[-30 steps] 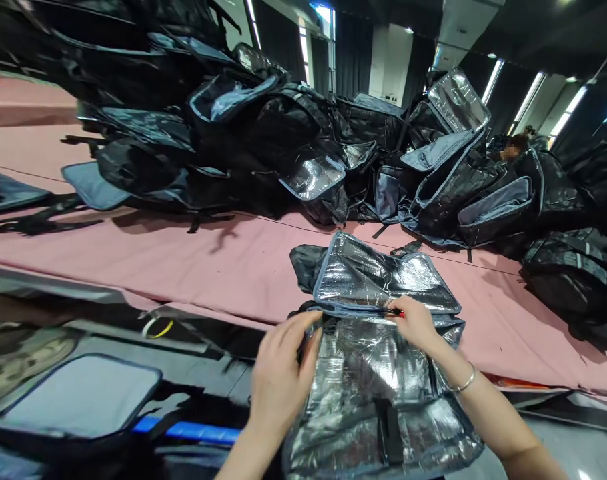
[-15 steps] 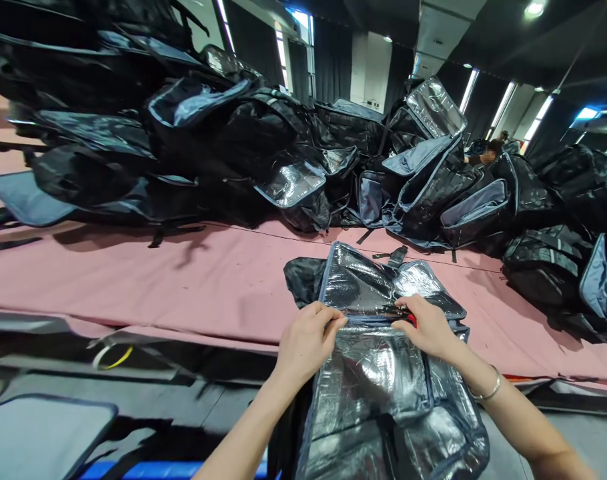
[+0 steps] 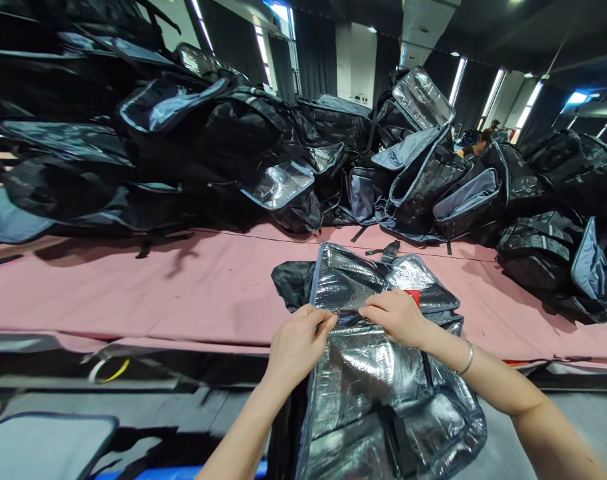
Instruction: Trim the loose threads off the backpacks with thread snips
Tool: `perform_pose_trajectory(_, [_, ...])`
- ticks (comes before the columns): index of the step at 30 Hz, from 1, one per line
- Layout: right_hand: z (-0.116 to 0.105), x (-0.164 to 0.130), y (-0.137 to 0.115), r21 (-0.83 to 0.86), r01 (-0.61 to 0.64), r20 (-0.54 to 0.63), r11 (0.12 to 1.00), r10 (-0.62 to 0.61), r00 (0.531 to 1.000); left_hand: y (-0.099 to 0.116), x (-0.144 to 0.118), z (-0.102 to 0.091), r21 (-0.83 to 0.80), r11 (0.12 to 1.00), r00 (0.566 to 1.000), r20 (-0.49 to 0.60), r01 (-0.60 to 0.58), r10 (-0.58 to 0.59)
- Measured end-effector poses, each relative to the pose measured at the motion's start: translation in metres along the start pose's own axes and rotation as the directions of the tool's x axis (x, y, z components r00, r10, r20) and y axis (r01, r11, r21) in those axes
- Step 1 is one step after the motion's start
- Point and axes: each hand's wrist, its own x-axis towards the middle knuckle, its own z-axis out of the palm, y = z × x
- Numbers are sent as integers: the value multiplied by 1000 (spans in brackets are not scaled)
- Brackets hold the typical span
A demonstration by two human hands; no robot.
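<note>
Fingers of the left hand point(image 3: 298, 340) and right hand point(image 3: 396, 315) pinch the seam of the foil-lined bag point(image 3: 378, 393) lying open on the pink table point(image 3: 183, 287), where the thin lining could tear if tugged apart

Silver foil-lined bag point(image 3: 383, 373) — grey-blue trim, pink table cover point(image 3: 183, 287), black bags point(image 3: 208, 147) — heaped

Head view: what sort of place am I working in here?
Probably a bag-making or packing workshop. A big heap of black insulated bags lies on a long pink-covered table, both hands pinch the edge of an open foil-lined bag, and another person sits beyond the heap.
</note>
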Motion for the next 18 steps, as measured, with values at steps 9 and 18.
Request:
perform_pose_trajectory(9, [5,5,8,80,29,17,996,-30,999,-2,1,-2,-47,999,1000,19,3,-2])
perform_pose_trajectory(18, [-3,-13,-13,417,-417,55,808,436,898,-17,-11,-4,-202,965,986,-54,-168,160])
